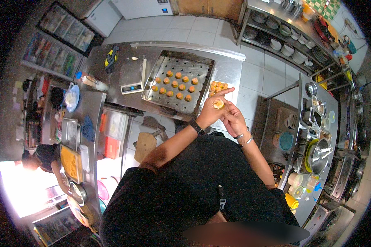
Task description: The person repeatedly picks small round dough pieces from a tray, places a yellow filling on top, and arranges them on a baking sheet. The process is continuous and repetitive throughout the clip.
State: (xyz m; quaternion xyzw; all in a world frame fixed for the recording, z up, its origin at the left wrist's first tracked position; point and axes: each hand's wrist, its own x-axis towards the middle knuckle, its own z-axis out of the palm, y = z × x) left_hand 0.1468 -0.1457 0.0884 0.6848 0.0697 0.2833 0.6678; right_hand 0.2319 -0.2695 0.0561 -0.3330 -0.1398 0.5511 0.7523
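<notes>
Had balls (pixel 175 84) rowed on the tray (pixel 183 108), with a heap (pixel 216 86) seemingly remaining to its right; held one piece (pixel 218 104) in the left hand (pixel 210 113) beside it; couldn't tell the grip of the right hand (pixel 235 121).

Fisheye view: bright centre, black surround.
Burnt-out white glare (pixel 22 187), lower left; pale sheen on steel table (pixel 230 66); grain in black shirt (pixel 181 173); straight edges bowed outward; blurred dark patch (pixel 247 234), bottom.
</notes>
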